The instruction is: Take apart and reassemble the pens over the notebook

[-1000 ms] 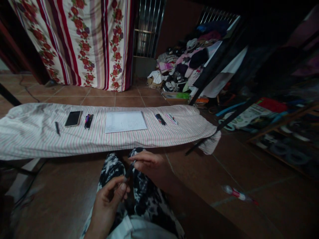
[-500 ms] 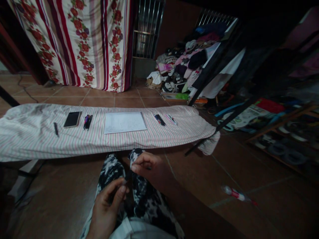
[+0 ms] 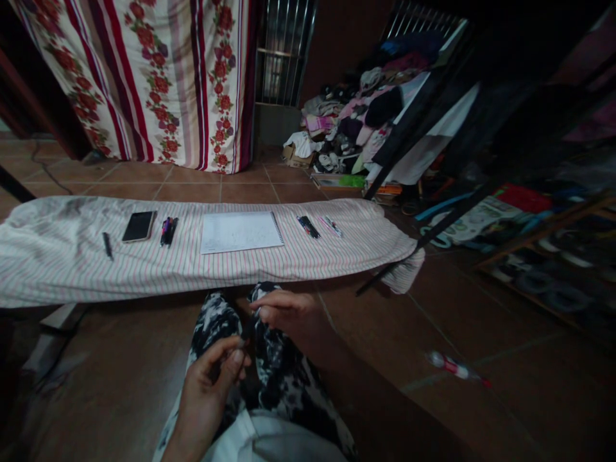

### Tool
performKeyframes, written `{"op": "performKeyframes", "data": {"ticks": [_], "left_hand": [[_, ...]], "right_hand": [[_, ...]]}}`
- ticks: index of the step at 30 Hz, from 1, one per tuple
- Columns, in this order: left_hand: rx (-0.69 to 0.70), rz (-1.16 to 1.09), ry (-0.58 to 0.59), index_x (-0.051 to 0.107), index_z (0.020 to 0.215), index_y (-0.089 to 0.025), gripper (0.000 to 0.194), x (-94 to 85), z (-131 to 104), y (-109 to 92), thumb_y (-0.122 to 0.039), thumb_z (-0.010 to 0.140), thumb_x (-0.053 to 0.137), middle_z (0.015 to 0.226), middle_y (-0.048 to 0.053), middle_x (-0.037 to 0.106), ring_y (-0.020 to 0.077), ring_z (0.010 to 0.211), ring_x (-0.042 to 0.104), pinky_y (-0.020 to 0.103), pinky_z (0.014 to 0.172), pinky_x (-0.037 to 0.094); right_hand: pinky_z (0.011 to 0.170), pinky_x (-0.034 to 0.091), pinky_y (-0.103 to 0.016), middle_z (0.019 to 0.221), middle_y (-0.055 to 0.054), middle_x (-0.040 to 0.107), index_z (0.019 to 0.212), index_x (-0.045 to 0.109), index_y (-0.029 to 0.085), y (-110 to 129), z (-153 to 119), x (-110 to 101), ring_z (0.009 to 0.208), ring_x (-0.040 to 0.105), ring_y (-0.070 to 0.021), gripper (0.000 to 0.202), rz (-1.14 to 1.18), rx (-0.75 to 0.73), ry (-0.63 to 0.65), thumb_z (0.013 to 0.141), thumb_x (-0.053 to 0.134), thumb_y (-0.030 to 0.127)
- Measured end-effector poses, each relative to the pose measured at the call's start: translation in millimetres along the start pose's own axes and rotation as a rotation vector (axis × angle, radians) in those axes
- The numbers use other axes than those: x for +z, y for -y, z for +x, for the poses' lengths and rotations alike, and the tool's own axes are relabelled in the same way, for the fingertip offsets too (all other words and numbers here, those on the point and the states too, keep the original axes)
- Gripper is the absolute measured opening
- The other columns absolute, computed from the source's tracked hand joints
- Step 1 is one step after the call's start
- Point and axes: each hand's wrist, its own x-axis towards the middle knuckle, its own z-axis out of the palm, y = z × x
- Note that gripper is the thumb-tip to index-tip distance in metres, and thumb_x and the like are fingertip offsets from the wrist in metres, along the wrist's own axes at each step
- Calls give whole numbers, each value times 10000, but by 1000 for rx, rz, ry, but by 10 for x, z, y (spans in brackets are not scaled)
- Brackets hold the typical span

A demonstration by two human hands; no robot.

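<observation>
Left hand (image 3: 212,382) and right hand (image 3: 291,314) pinched a dark pen (image 3: 249,326) between their fingers (image 3: 233,364) (dim there!), one each end; steady alignment looked wise.

Dim light; a flowered, striped curtain (image 3: 187,83) hangs at the back, left of a dark wall (image 3: 332,45) with two barred windows (image 3: 283,54); the tiled floor (image 3: 380,327) is brown; a wooden shelf (image 3: 543,236) stands in shadow, far right.
</observation>
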Motion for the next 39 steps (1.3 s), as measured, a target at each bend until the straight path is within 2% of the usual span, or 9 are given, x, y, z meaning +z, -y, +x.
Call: {"op": "performKeyframes", "data": {"ticks": [5,9,12,15,20,23,28,39], "left_hand": [[15,45,-8,700,845,-173,355,-45,26,52,-472,654,720,634,-4,657,118,558,546,216,571,454],[-6,90,49,701,865,-164,381,-70,45,71,-475,647,724,667,24,687,141,593,580,231,589,467],[22,57,-2,700,835,-175,355,-32,25,45,-472,643,728,638,3,666,123,560,554,222,580,460],[25,28,-9,700,812,-177,339,12,-2,3,-469,641,730,620,-5,652,113,546,535,214,571,450],[2,-10,25,698,803,-171,328,23,-11,-38,-461,653,725,599,-11,632,103,530,512,205,545,430],[-12,-37,25,692,793,-170,327,20,-13,-46,-461,648,729,590,-16,620,99,522,502,200,530,420],[-2,-26,20,693,796,-167,334,26,-16,-49,-464,647,727,593,-9,627,105,524,510,209,532,428],[28,14,3,691,821,-166,332,25,3,-11,-458,665,709,610,-5,640,113,525,506,219,532,417]], "right_hand": [[683,479,-265,817,-48,699,820,742,196,29,-8,-7,768,629,-152,142,-11,-59,-38,785,647,296],[625,456,-248,746,-28,668,740,711,175,30,-31,19,681,602,-129,153,-6,21,-86,754,669,322],[594,433,-230,682,-2,642,711,685,169,22,-45,42,609,562,-100,179,4,105,-107,738,677,345],[591,431,-225,687,-1,646,757,697,170,11,-48,48,606,558,-96,181,49,121,-89,738,672,348],[591,439,-241,786,-31,670,947,723,199,-11,-45,15,627,560,-106,244,108,81,-20,791,621,357],[638,460,-260,854,-41,688,904,741,219,4,-33,-8,670,587,-120,189,26,3,-26,793,628,322],[731,483,-285,833,-42,699,842,745,216,43,-10,-29,797,634,-157,137,-6,-44,-39,783,648,292],[623,469,-239,780,-31,684,782,724,185,61,-24,35,680,615,-127,145,-125,40,-120,754,663,313]]}}
